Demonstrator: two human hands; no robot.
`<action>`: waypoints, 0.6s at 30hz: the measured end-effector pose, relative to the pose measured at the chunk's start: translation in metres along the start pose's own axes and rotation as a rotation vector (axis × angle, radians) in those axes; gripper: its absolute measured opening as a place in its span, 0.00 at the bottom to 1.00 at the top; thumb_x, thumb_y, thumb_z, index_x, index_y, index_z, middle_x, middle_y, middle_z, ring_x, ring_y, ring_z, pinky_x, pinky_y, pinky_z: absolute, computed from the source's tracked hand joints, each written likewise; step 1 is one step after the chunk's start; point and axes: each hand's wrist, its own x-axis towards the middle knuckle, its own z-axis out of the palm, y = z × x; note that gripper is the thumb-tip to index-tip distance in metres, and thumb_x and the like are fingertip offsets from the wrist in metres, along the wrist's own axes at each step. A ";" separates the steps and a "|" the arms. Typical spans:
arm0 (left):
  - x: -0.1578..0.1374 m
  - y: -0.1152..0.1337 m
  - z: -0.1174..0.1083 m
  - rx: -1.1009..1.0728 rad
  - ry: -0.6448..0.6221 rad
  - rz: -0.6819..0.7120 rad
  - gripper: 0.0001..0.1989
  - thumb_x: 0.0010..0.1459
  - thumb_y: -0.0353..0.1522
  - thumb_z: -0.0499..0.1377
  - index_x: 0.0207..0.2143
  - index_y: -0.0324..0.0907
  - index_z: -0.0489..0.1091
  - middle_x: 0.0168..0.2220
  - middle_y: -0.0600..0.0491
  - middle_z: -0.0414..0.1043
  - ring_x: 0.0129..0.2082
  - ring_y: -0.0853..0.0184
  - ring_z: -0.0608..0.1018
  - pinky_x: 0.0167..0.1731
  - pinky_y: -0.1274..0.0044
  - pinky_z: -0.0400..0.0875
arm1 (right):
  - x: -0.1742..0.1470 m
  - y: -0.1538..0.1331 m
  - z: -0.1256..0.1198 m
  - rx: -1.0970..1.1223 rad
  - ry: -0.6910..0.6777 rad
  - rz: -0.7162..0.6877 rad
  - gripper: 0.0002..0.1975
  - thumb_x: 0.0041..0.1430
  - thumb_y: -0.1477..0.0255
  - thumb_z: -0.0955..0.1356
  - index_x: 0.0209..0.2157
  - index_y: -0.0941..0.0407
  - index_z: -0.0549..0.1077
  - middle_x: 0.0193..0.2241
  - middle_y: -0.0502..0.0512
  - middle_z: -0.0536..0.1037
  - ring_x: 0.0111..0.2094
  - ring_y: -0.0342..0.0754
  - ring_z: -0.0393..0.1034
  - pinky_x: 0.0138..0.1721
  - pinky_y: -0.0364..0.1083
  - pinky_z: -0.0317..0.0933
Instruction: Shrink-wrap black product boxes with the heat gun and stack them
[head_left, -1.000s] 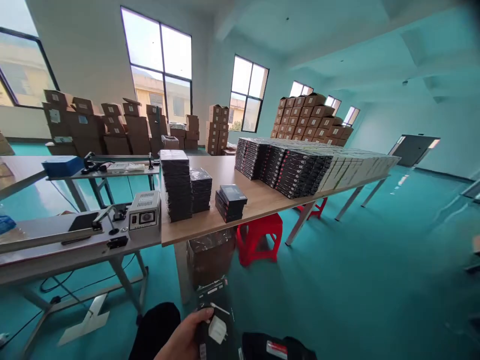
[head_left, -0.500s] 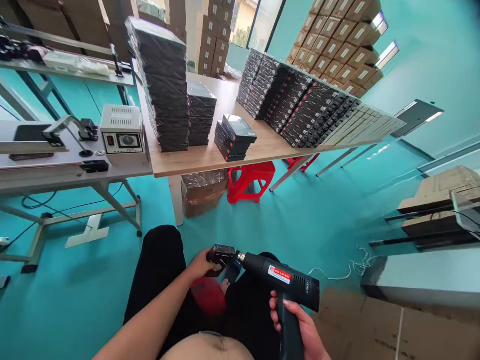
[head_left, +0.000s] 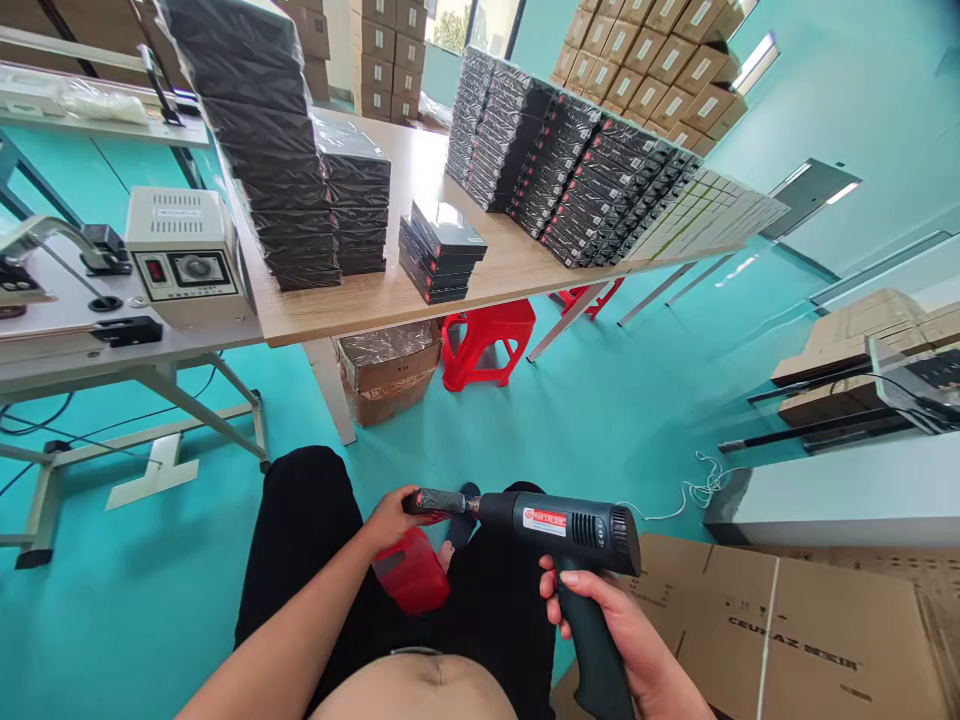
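My right hand (head_left: 589, 610) is wrapped round the grip of a black heat gun (head_left: 559, 525) with a red and white label. The gun's metal nozzle points left, right beside the end of a small black box (head_left: 441, 501) in shiny film. My left hand (head_left: 391, 518) grips that box by its left end, above my knees; part of the fingers is hidden behind it. On the wooden table (head_left: 330, 318) ahead lies a short pile of similar black boxes (head_left: 442, 250), and taller stacks of larger film-wrapped boxes (head_left: 251, 140) stand to its left.
A red stool (head_left: 487, 340) and a film-covered carton (head_left: 390, 370) are under the table. A beige control unit (head_left: 187, 255) stands on the left bench. Several rows of wrapped boxes (head_left: 570, 160) line the table's far side. A large carton (head_left: 795, 630) sits at my right.
The black box has been turned in my left hand so a different side faces up. The heat gun is now more level, its nozzle slightly farther left. My view has shifted right.
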 end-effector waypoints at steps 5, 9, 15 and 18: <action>-0.001 0.003 0.001 0.016 -0.035 -0.013 0.21 0.39 0.36 0.69 0.37 0.38 0.73 0.35 0.50 0.76 0.38 0.59 0.76 0.41 0.69 0.69 | 0.003 0.002 0.002 -0.021 0.010 -0.005 0.14 0.55 0.69 0.67 0.42 0.61 0.74 0.31 0.57 0.77 0.27 0.45 0.70 0.25 0.42 0.64; -0.006 0.006 0.002 0.166 0.007 -0.026 0.18 0.39 0.36 0.69 0.35 0.41 0.74 0.33 0.51 0.75 0.38 0.57 0.75 0.41 0.70 0.67 | 0.006 0.005 0.011 -0.025 0.002 0.001 0.15 0.52 0.68 0.68 0.40 0.61 0.74 0.30 0.58 0.77 0.26 0.45 0.71 0.24 0.42 0.64; -0.008 0.005 0.001 0.271 0.070 -0.056 0.14 0.34 0.33 0.70 0.29 0.45 0.75 0.33 0.51 0.74 0.44 0.52 0.72 0.43 0.70 0.62 | 0.018 0.014 0.030 -0.043 -0.045 -0.015 0.17 0.49 0.67 0.69 0.39 0.62 0.73 0.28 0.58 0.77 0.24 0.46 0.71 0.22 0.42 0.63; -0.009 0.005 0.001 0.283 0.077 -0.057 0.14 0.33 0.32 0.70 0.28 0.45 0.75 0.32 0.51 0.73 0.45 0.51 0.71 0.44 0.70 0.61 | 0.024 0.015 0.034 -0.058 -0.097 0.013 0.17 0.48 0.68 0.69 0.39 0.63 0.73 0.28 0.58 0.77 0.25 0.47 0.72 0.22 0.43 0.63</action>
